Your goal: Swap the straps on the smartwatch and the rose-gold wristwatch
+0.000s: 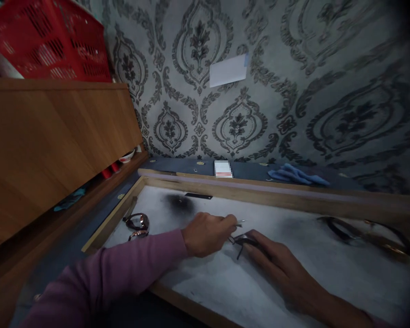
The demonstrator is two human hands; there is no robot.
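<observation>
My left hand (208,234), in a purple sleeve, is closed around a slim tool (242,222) whose pale metal tip points right; its exact kind is hidden by the fingers. Just to the right, my right hand (273,255) pinches a small dark watch (244,240) with a thin black end hanging down; the fingers cover much of it. Both hands are close together over a wood-framed tray (198,180) with a white lining. To the left in the tray lie a dark-strapped watch (136,222) and a rose-gold watch (138,234).
On the tray's right lie a black strap (340,230) and a gold-toned watch (392,243). A flat black strip (198,196) rests by the back rim. Behind are a blue cloth (295,174) and a small card (223,169). A wooden cabinet (58,141) bounds the left, topped by a red basket (51,41).
</observation>
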